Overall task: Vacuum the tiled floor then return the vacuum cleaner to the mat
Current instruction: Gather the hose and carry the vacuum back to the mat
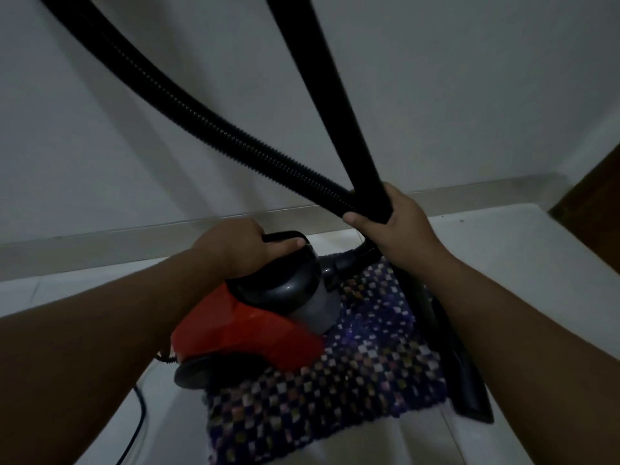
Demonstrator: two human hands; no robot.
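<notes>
A red and grey canister vacuum cleaner [255, 327] sits over the left part of a checked woven mat [362, 380] on the pale tiled floor [523, 250]. My left hand [241, 246] grips the black carry handle on top of the vacuum. My right hand [392, 219] holds the smooth black wand [332, 95] together with the ribbed black hose [188, 109], which cross just above my fingers. The wand's lower end and nozzle [469, 377] run down past the mat's right edge.
A white wall [436, 78] with a pale skirting [134, 236] stands just beyond the mat. A black power cord [141, 411] trails over the floor at the lower left. A dark brown panel [593, 189] shows at the right edge.
</notes>
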